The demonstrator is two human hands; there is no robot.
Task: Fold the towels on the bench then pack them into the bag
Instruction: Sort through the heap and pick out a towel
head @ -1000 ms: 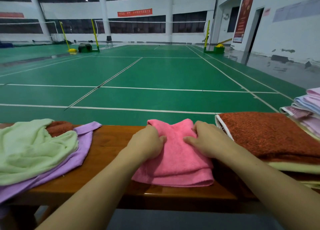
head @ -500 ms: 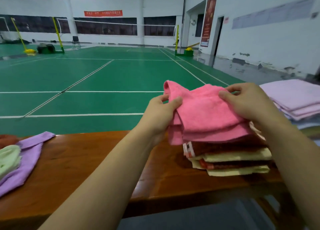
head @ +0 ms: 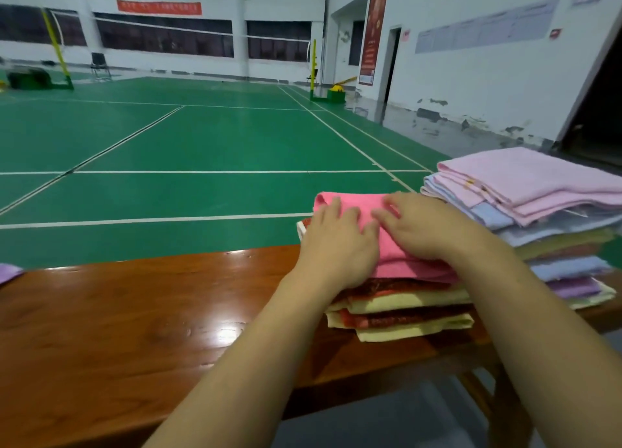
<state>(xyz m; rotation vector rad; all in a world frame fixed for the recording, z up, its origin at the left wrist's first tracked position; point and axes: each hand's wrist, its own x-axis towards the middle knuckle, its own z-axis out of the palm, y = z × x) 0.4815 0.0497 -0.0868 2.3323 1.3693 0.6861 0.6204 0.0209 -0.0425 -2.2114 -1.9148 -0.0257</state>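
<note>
A folded pink towel (head: 392, 262) lies on top of a stack of folded brown and pale yellow towels (head: 404, 313) on the wooden bench (head: 134, 319). My left hand (head: 336, 242) rests flat on the pink towel's left side with fingers spread. My right hand (head: 424, 228) presses flat on its right side. Neither hand grips the cloth. No bag is in view.
A taller stack of folded pink, blue, yellow and purple towels (head: 552, 212) stands at the right end of the bench. A corner of a purple towel (head: 8, 272) shows at the left edge. Beyond the bench lies a green court floor (head: 168, 161).
The pink towel went from the bench middle, through the air, onto the brown and yellow stack. Both hands let go of its edges and now lie flat on it. The view swung right.
</note>
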